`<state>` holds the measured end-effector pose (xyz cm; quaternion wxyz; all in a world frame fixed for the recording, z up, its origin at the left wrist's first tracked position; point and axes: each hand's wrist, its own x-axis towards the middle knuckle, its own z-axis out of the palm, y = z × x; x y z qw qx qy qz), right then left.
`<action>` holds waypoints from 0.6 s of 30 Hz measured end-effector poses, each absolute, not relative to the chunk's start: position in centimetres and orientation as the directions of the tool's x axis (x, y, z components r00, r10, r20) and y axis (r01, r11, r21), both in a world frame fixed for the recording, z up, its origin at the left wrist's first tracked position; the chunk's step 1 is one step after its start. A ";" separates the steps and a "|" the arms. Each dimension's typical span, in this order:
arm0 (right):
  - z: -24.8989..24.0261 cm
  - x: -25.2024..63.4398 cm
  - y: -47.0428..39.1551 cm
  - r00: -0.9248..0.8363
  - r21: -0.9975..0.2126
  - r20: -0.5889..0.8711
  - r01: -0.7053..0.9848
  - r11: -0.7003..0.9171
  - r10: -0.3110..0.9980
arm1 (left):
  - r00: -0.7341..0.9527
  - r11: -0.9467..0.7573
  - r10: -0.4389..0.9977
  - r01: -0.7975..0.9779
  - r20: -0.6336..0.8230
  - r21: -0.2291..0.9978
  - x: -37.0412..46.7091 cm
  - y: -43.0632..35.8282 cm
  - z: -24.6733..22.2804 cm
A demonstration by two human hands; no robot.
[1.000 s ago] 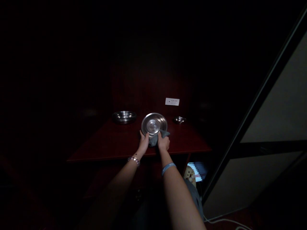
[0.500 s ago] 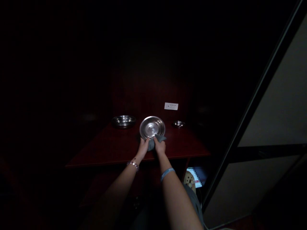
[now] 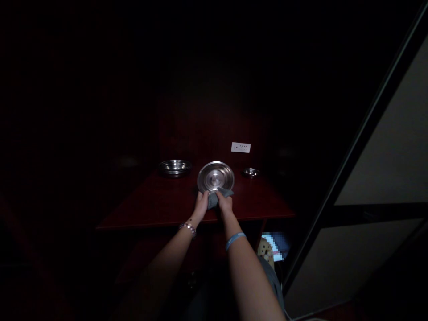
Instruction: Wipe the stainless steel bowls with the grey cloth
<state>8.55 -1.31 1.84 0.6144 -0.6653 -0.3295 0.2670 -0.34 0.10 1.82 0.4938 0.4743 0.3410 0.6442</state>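
A shiny steel basin [image 3: 216, 174] is tilted up over the dark red tabletop, its inside turned toward me. My left hand [image 3: 201, 205] is closed on its near left rim, thumb on the inner side. At the near right rim, my right hand [image 3: 225, 203] is closed on a grey-green cloth [image 3: 213, 200] pressed against the basin. Part of the cloth hangs between the two hands, and a corner sticks out to the right. The fingers under the rim are hidden.
Several stacked steel basins [image 3: 174, 167] stand at the back left of the red tabletop [image 3: 150, 203]. A small steel bowl [image 3: 250, 173] sits at the back right. Behind it is a white wall socket [image 3: 240, 147]. A shoe [image 3: 265, 250] shows below the table, and a pale panel [image 3: 381, 178] stands right.
The basin's tilt has shifted slightly, and both hands keep hold at its near rim. The whole view has moved a little, so everything appears slightly farther right.
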 end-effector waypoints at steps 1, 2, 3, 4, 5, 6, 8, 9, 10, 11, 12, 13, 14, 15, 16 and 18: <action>2.1 8.7 -1.5 0.638 -0.993 0.033 0.108 -0.046 0.770 | -0.066 -0.276 0.961 -0.316 0.269 0.908 -0.4 0.0 1.9; 2.3 8.9 -1.8 0.636 -0.992 0.009 0.101 -0.071 0.772 | -0.070 -0.278 0.960 -0.315 0.270 0.908 -0.5 0.0 1.9; 2.6 9.2 -2.1 0.637 -0.990 -0.009 0.103 -0.097 0.770 | -0.074 -0.283 0.959 -0.307 0.274 0.909 -0.6 -0.1 2.0; 2.9 9.5 -2.4 0.654 -0.983 -0.011 0.132 -0.128 0.757 | -0.079 -0.290 0.957 -0.293 0.279 0.911 -0.7 -0.2 2.0; 3.2 9.9 -2.6 0.676 -0.973 -0.011 0.163 -0.164 0.737 | -0.081 -0.293 0.956 -0.277 0.282 0.915 -0.8 -0.2 2.1; 3.5 10.2 -2.9 0.692 -0.963 -0.005 0.192 -0.190 0.722 | -0.081 -0.289 0.957 -0.263 0.278 0.920 -0.8 -0.3 2.2; 3.8 10.7 -3.3 0.703 -0.950 0.025 0.239 -0.202 0.711 | -0.085 -0.263 0.965 -0.247 0.249 0.933 -0.9 -0.4 2.3; 3.9 10.9 -3.4 0.699 -0.946 0.039 0.255 -0.198 0.714 | -0.090 -0.246 0.969 -0.248 0.230 0.937 -1.0 -0.5 2.4; 3.9 11.0 -3.5 0.696 -0.944 0.049 0.266 -0.194 0.717 | -0.094 -0.231 0.972 -0.253 0.214 0.940 -1.0 -0.5 2.5; 3.9 11.0 -3.5 0.693 -0.943 0.054 0.271 -0.191 0.719 | -0.096 -0.219 0.975 -0.262 0.201 0.940 -1.0 -0.6 2.6; 3.8 11.0 -3.4 0.693 -0.944 0.052 0.269 -0.191 0.719 | -0.093 -0.211 0.977 -0.273 0.193 0.938 -1.0 -0.7 2.7; 3.7 10.9 -3.3 0.695 -0.947 0.046 0.259 -0.191 0.717 | -0.085 -0.207 0.978 -0.286 0.191 0.935 -1.0 -0.8 2.7; 3.6 10.8 -3.2 0.697 -0.953 0.034 0.239 -0.188 0.717 | -0.073 -0.209 0.978 -0.300 0.196 0.931 -1.0 -0.9 2.8; 3.5 10.7 -3.1 0.694 -0.962 0.017 0.207 -0.177 0.719 | -0.058 -0.216 0.976 -0.312 0.209 0.925 -1.1 -1.0 2.9; 3.4 10.5 -2.9 0.688 -0.975 -0.002 0.161 -0.155 0.725 | -0.047 -0.233 0.972 -0.320 0.230 0.918 -1.1 -1.0 2.9; 3.2 10.1 -2.6 0.672 -0.997 -0.042 0.022 -0.077 0.739 | -0.041 -0.294 0.954 -0.328 0.298 0.898 -1.1 -1.0 2.8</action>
